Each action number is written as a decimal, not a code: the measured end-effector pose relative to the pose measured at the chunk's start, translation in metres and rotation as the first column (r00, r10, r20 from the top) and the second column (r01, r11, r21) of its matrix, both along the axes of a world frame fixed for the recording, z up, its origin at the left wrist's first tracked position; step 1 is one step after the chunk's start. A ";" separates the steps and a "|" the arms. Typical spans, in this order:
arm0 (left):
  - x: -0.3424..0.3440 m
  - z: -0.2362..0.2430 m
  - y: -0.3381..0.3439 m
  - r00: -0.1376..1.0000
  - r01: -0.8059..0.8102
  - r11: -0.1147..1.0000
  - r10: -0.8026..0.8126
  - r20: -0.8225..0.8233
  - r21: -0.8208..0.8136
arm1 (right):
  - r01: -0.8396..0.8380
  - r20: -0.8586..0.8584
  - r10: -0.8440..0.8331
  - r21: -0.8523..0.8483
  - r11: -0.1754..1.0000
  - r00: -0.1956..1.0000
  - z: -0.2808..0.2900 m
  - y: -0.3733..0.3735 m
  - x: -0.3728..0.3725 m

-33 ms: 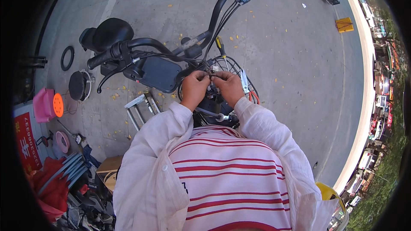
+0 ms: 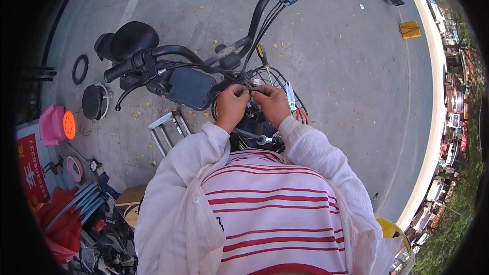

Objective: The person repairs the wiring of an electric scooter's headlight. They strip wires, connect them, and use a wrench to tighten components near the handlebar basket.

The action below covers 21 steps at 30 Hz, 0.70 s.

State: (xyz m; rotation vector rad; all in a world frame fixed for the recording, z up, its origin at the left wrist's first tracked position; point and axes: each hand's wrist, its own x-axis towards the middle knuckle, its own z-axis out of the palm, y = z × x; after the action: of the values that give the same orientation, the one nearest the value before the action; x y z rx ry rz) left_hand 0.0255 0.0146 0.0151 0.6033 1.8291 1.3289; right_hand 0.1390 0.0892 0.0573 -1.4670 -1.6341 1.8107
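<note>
My left hand [image 2: 233, 104] and my right hand [image 2: 272, 103] meet over the front of an electric bike, below its black handlebar [image 2: 175, 51]. Both have thumb and fingers pinched together, fingertips almost touching, on what looks like a thin dark wire [image 2: 250, 89]. Its ends are hidden among the fingers and the loose wiring around them. Beneath and beyond my hands is a black wire basket [image 2: 279, 77]. A screwdriver [image 2: 262, 55] with a yellow and black handle stands in it. Right of my right hand is a tool with a pale blade [image 2: 291, 97], next to red handles [image 2: 302, 116].
The bike's black seat [image 2: 136, 39] and flat footboard [image 2: 187, 87] extend to the left. A small metal stand [image 2: 169, 128] is left of my forearm. Farther left are a tyre [image 2: 80, 69], a round stool [image 2: 92, 102], a pink chair [image 2: 51, 125] and piled parts. A yellow box [image 2: 409, 29] lies far right.
</note>
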 end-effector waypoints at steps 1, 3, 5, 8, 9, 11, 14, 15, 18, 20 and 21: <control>0.002 -0.001 -0.001 1.000 -0.017 0.999 0.017 -0.002 0.027 | -0.004 0.006 0.004 0.016 1.000 1.000 0.000 -0.001 0.000; 0.006 -0.002 -0.002 0.999 -0.052 0.995 0.052 -0.003 0.080 | -0.003 0.026 0.002 0.061 0.998 1.000 -0.001 -0.003 -0.001; 0.007 -0.007 -0.004 0.999 -0.052 0.994 0.053 -0.007 0.096 | -0.006 0.045 0.002 0.093 0.996 0.999 -0.002 -0.004 -0.001; 0.008 -0.001 -0.005 0.999 -0.040 0.995 0.041 -0.010 0.090 | -0.035 0.084 0.023 0.153 0.988 0.996 -0.006 -0.005 -0.001; 0.008 0.001 -0.006 0.999 -0.036 0.996 0.037 -0.010 0.084 | -0.062 0.109 0.042 0.194 0.979 0.993 -0.008 -0.005 -0.001; 0.009 -0.001 -0.006 0.999 -0.039 0.996 0.040 -0.003 0.085 | -0.102 0.136 0.071 0.235 0.967 0.988 -0.009 -0.006 -0.001; 0.010 -0.006 -0.008 0.998 -0.048 0.994 0.044 0.047 0.099 | -0.139 0.149 0.104 0.249 0.958 0.983 -0.002 -0.008 -0.001; 0.010 -0.008 -0.007 0.997 -0.050 0.993 0.042 0.069 0.107 | -0.146 0.154 0.108 0.267 0.953 0.982 -0.001 -0.008 0.000; 0.010 -0.010 -0.008 0.996 -0.036 0.994 0.028 0.079 0.102 | -0.187 0.171 0.142 0.279 0.942 0.975 0.008 -0.009 0.001; 0.010 -0.010 -0.009 0.998 -0.028 0.994 0.022 0.058 0.102 | -0.222 0.199 0.175 0.249 0.943 0.964 0.017 -0.008 0.001; 0.010 -0.008 -0.009 0.999 -0.023 0.994 0.018 0.046 0.102 | -0.238 0.218 0.190 0.223 0.945 0.957 0.022 -0.007 0.000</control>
State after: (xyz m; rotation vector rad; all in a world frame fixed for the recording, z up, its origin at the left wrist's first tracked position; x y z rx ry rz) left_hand 0.0352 0.0059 0.0074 0.6053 1.7433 1.4463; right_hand 0.1395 0.0819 0.0788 -1.4365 -2.1052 1.5321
